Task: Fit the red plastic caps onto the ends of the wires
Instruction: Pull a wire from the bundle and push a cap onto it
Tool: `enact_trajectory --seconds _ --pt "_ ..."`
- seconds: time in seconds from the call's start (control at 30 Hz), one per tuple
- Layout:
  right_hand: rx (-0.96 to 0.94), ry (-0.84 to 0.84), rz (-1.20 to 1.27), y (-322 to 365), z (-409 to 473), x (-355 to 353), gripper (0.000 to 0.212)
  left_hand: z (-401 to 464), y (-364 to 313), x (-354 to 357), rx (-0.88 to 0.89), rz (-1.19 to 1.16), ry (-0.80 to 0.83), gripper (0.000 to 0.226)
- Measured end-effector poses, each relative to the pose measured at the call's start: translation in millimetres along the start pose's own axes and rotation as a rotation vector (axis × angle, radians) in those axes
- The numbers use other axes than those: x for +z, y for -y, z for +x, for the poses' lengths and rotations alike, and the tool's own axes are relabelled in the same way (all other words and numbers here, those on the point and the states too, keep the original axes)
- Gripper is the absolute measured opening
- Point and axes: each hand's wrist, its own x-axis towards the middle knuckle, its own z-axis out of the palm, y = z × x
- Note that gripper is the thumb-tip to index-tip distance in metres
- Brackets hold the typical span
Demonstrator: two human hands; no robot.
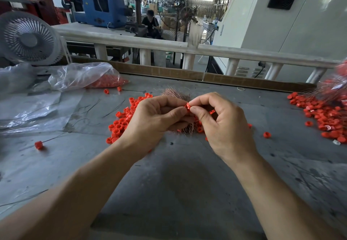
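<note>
Over the middle of the grey table, my left hand (155, 117) and my right hand (223, 121) meet fingertip to fingertip. Between them a small red cap (187, 106) is pinched by the thumb and forefinger of each hand. My right hand also keeps another red cap (212, 111) under its curled fingers. A bundle of thin copper-coloured wires (176, 94) lies beneath and behind both hands, partly hidden. A pile of loose red caps (122, 121) spreads to the left of my left hand.
A clear plastic bag of red caps (88, 77) lies at the back left beside a white fan (28, 38). At the right edge sits a heap of capped wires (326, 115). One capped wire (38, 145) lies alone at the left. A person sits beyond the railing.
</note>
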Motion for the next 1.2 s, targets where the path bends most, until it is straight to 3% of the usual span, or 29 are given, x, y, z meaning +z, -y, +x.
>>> enact_trajectory --seconds 0.53,0.73,0.97,1.2 --pt "-0.004 0.016 -0.025 3 0 0 0.008 1 2 2 0.016 0.058 -0.05 0.01" --pt "-0.068 0.031 -0.084 4 -2 3 0.017 1 1 1 -0.092 -0.077 -0.042 0.037" --pt "-0.135 -0.071 -0.295 12 -4 15 0.011 0 1 3 -0.195 -0.185 -0.043 0.022" --pt "-0.142 -0.079 -0.353 15 -6 18 0.008 1 -1 0 -0.258 -0.216 -0.053 0.03"
